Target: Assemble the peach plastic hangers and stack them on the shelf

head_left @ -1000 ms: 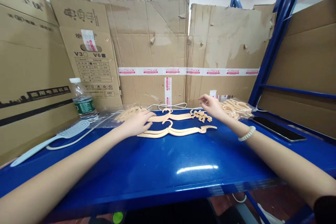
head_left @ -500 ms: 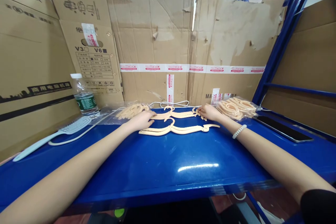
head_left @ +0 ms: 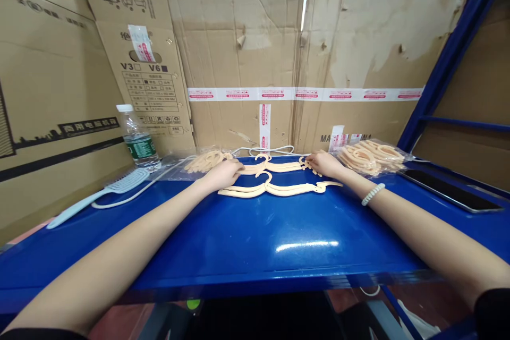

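Note:
Two beige folding hangers lie one behind the other on the blue table (head_left: 239,244). My left hand (head_left: 223,173) is closed on the left end of the rear hanger (head_left: 282,167), its fingers curled over the tip. At that hanger's other end my right hand (head_left: 324,163) pinches with bent fingers; the exact grip is partly hidden. Nearer to me, the front hanger (head_left: 292,189) lies flat with its hook pointing away, and a thin piece sticks out at its right end. Neither hand touches the front hanger.
Bagged hangers (head_left: 368,158) lie to the right, and an opened bag of hangers (head_left: 207,161) to the left. A water bottle (head_left: 140,146), a hairbrush (head_left: 119,183) and a white cable (head_left: 119,204) are at left. A phone (head_left: 450,189) rests at right. Cardboard (head_left: 239,48) walls the back.
The whole view has shifted, so things appear a little further right and higher. Both hands stay at the ends of the rear hanger, and the front hanger stays where it lay.

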Motion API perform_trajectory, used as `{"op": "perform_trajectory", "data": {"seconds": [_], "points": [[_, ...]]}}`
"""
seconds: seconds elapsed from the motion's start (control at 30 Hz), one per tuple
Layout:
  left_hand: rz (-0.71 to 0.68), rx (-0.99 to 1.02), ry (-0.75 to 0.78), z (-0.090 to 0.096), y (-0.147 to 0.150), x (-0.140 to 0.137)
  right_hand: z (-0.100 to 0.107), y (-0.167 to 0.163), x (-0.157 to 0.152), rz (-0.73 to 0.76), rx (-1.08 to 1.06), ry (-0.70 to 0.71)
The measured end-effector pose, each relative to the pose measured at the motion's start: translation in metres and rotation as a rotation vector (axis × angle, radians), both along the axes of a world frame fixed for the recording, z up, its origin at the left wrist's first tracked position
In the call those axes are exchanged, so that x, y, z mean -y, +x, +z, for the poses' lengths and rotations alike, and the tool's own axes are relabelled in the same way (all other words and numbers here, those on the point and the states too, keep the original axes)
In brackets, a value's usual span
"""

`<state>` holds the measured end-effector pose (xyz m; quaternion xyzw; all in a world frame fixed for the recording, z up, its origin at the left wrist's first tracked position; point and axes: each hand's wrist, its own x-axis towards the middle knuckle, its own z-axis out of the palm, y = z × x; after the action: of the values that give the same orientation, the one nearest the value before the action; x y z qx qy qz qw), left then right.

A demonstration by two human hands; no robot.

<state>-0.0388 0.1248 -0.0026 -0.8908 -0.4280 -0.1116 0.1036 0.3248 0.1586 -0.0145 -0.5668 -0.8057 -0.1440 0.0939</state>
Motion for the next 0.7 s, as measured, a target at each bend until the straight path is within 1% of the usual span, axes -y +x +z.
{"op": "perform_trajectory", "data": {"seconds": [0.17, 0.3, 0.47, 0.57, 0.63, 0.7], "points": [[-0.011, 0.005, 0.0, -0.005, 0.0, -0.005, -0.001, -0.001, -0.003, 0.004, 0.007, 0.015], [-0.024, 0.05, 0.027, -0.008, 0.0, -0.009, -0.003, -0.003, -0.003, 0.026, 0.025, 0.035], [-0.026, 0.138, 0.099, -0.002, -0.002, -0.005, 0.003, -0.001, 0.004, 0.02, 0.021, 0.121], [-0.028, 0.198, 0.143, 0.005, -0.002, 0.004, 0.014, 0.003, 0.011, 0.031, -0.034, 0.238], [-0.018, 0.257, 0.171, 0.011, -0.002, 0.013, 0.023, 0.007, 0.018, 0.073, -0.136, 0.363], [-0.012, 0.307, 0.197, 0.017, -0.002, 0.024, 0.033, 0.008, 0.028, 0.134, -0.283, 0.494]]}}
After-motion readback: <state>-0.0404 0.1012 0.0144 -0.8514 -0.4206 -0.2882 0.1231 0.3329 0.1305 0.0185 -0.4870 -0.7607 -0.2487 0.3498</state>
